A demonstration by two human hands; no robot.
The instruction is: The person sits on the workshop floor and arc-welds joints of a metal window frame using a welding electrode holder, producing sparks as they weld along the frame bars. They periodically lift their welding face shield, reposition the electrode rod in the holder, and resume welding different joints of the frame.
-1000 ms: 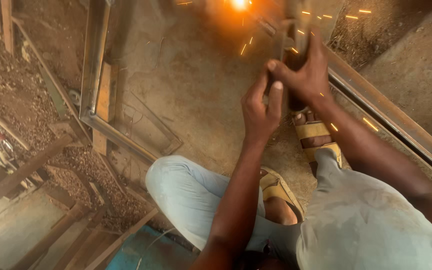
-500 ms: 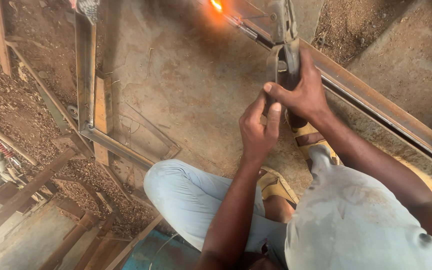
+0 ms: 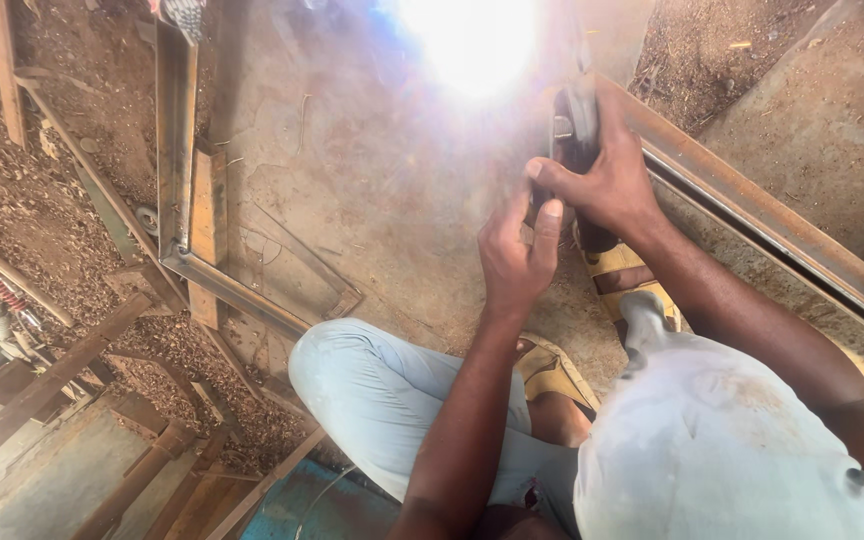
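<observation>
Hands locked on a dark power tool, its working end lost in white glare on the steel frame.

Right hand (image 3: 607,185) has its grip wrapped tight round the tool (image 3: 574,130), which stands near the long rusty angle-iron rail (image 3: 752,215) on the concrete floor (image 3: 372,200); left hand (image 3: 514,255) closes on the tool's lower end, thumb pressed up against it. Done well, this step seems to call for both wrists held firm, the tool kept steady against the rail, and knees and sandalled feet (image 3: 627,275) held back from the glare. Steel here is brown, flat-sided and sharp-edged; a second welded frame corner (image 3: 187,250) lies well apart to the left. Floor is rough and dusty, with loose shavings heaped along its far-left edge.
</observation>
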